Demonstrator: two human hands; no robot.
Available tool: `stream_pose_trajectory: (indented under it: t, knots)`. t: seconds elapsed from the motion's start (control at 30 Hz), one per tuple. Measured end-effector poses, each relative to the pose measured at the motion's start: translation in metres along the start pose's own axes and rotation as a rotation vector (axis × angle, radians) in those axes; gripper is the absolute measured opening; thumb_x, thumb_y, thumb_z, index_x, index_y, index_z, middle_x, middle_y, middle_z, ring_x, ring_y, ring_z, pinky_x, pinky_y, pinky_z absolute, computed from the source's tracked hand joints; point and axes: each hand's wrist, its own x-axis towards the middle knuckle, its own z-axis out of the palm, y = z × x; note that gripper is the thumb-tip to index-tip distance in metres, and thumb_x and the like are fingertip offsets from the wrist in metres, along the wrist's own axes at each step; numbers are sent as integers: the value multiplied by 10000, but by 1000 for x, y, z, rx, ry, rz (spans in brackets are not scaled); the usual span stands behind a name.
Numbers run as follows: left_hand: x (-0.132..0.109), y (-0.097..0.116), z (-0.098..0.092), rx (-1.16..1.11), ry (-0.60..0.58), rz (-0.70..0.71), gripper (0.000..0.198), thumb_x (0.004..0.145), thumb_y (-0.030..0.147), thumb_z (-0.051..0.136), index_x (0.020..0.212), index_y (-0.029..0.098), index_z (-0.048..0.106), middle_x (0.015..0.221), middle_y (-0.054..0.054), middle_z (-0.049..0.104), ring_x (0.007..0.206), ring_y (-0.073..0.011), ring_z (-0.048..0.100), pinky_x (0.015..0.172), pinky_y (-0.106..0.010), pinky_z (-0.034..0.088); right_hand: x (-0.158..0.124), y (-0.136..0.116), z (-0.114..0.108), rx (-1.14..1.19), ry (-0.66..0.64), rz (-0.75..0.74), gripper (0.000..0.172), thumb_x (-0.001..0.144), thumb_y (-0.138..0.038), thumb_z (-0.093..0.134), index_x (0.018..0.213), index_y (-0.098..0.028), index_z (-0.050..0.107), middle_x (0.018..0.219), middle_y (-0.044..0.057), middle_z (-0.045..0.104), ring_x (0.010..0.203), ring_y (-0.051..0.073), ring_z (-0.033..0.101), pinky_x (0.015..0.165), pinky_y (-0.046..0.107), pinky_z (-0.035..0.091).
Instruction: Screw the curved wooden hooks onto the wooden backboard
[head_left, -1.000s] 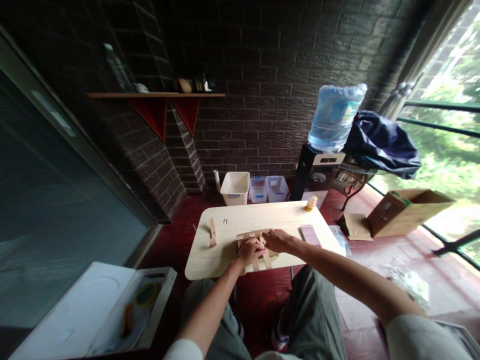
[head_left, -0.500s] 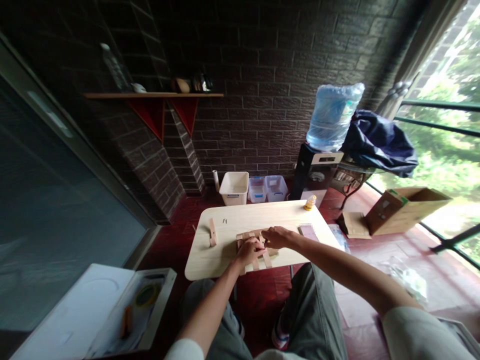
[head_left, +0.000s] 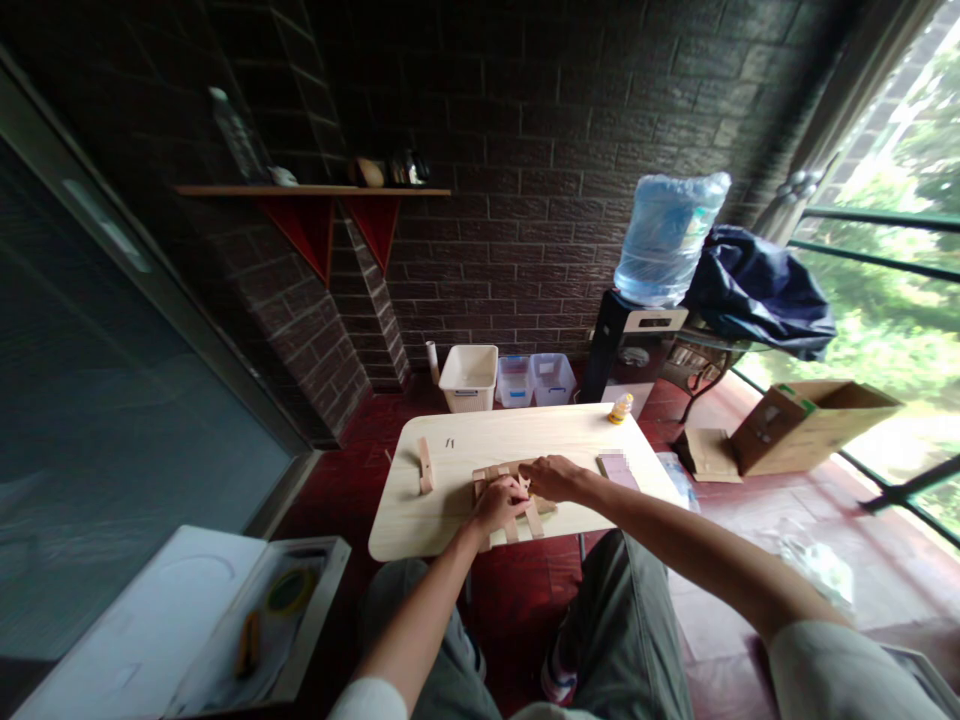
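Note:
A small assembly of wooden slats lies near the front edge of the light wooden table, its middle largely covered by my hands. My left hand rests over it, thumb and fingers drawn together in a pinch. Close against those fingertips is my right hand, curled into a fist over the slats. What sits between the fingers of either hand is too small and hidden to make out. To the left lies a separate wooden piece, and two small dark pins or screws are beyond it.
On the table stand a yellow-capped bottle at the far right corner and a flat purplish booklet. Plastic bins line the wall behind. A water dispenser and a cardboard box are right; an open white case is left.
My right hand has shifted very slightly left and turned a little at the wrist. My left hand stays in place on the slats, and the view has tilted slightly.

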Motion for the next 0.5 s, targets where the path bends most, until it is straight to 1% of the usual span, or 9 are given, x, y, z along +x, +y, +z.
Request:
stream_pose_trajectory:
  t: [0.07,0.13,0.23,0.3,0.4,0.5]
  knots:
    - [0,0,0,-4,4,9,99,839,265,704,808,207,778,894,-43,695,861,-157,623,793,-264,471,2,1,4,-6,1,7,276,939,-239,493,1167,-135,607,976,138,736,868,244,714,643,282,507]
    - [0,-1,1,2,10,3,90,832,265,711,806,209,776,893,-41,694,852,-156,621,787,-265,472,4,3,8,-15,3,11,279,944,-274,508,1137,-103,614,964,157,735,866,248,713,647,285,509]
    - [0,-3,2,4,18,-2,83,817,279,729,798,212,774,896,-40,696,853,-158,621,795,-273,474,5,9,11,-7,21,-40,378,920,-371,575,1199,-116,586,1008,149,736,882,246,713,666,287,515]
    - [0,-4,3,-2,19,8,87,820,279,724,801,211,775,892,-42,697,855,-160,622,798,-275,474,5,11,12,-1,27,-75,380,911,-357,593,1224,-141,572,1037,129,736,899,236,713,678,280,515]
    - [1,-6,4,-1,13,14,99,836,276,703,819,216,780,891,-44,696,864,-161,625,798,-273,473,4,11,10,-17,16,-38,290,938,-300,547,1167,-127,591,1000,136,736,887,240,716,670,283,513]
    - [0,-6,4,8,17,11,102,841,278,696,842,222,781,900,-42,697,866,-159,625,797,-271,473,2,8,8,0,24,9,326,954,-360,531,1154,-111,595,979,156,733,883,254,717,676,293,515]
